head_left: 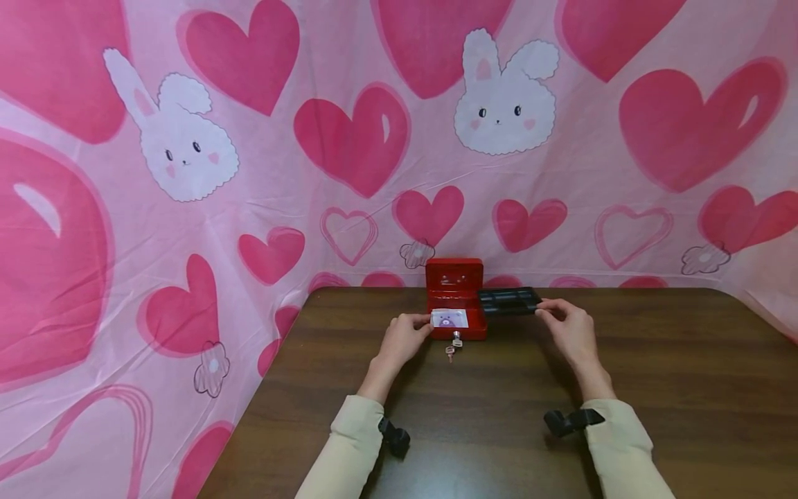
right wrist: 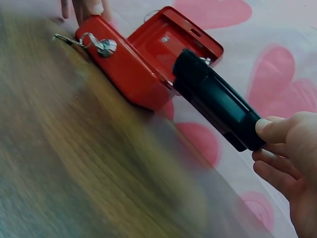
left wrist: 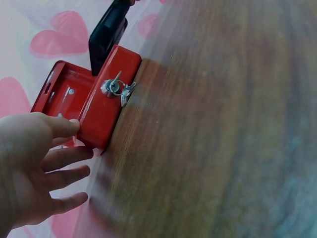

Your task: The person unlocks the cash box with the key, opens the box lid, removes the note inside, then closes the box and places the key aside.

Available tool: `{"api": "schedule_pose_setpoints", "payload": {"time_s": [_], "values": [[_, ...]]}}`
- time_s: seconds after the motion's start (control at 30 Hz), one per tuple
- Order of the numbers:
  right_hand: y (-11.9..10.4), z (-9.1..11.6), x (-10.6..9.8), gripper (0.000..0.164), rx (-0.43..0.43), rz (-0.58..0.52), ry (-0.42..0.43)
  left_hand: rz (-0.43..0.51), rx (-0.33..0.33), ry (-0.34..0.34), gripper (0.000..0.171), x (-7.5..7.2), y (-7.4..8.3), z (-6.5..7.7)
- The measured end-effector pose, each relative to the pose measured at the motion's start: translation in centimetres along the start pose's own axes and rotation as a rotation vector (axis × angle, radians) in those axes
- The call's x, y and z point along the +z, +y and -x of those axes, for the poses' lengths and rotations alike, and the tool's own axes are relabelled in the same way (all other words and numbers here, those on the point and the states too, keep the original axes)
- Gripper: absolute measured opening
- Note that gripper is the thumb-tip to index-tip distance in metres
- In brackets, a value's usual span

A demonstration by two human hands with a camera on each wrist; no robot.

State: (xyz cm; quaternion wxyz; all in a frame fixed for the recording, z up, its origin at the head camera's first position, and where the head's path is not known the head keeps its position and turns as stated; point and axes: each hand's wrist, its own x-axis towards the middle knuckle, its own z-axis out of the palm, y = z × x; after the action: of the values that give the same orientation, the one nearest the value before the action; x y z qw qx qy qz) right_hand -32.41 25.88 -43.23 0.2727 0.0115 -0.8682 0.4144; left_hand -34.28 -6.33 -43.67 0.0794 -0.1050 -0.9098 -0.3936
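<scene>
A red cash box point(head_left: 457, 333) stands with its lid point(head_left: 454, 274) raised at the back of the table. Inside lies a card with a purple bear picture point(head_left: 450, 319). From the box's front lock point(left wrist: 111, 88) hang small keys point(left wrist: 127, 93). My left hand point(head_left: 404, 338) holds the box's left wall, thumb at the rim and the other fingers spread along the outside. My right hand point(head_left: 569, 331) pinches the right end of a black compartment tray point(head_left: 508, 301), thumb on top. The tray is raised beside the box, its left end by the box's right wall.
The brown wooden table point(head_left: 480, 430) reaches toward me. Right behind its far edge hangs a pink cloth point(head_left: 349, 62) with hearts and rabbits. A black strap device sits on each wrist, the left one point(head_left: 395, 438) and the right one point(head_left: 572, 421).
</scene>
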Motion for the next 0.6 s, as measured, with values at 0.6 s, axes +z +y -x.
{"api": "schedule_pose_setpoints", "payload": {"time_s": [0.6], "values": [[0.9,0.2,0.3,0.016,0.080,0.035,0.037,-0.005,0.001,0.002,0.030,0.1,-0.1,0.0]]}}
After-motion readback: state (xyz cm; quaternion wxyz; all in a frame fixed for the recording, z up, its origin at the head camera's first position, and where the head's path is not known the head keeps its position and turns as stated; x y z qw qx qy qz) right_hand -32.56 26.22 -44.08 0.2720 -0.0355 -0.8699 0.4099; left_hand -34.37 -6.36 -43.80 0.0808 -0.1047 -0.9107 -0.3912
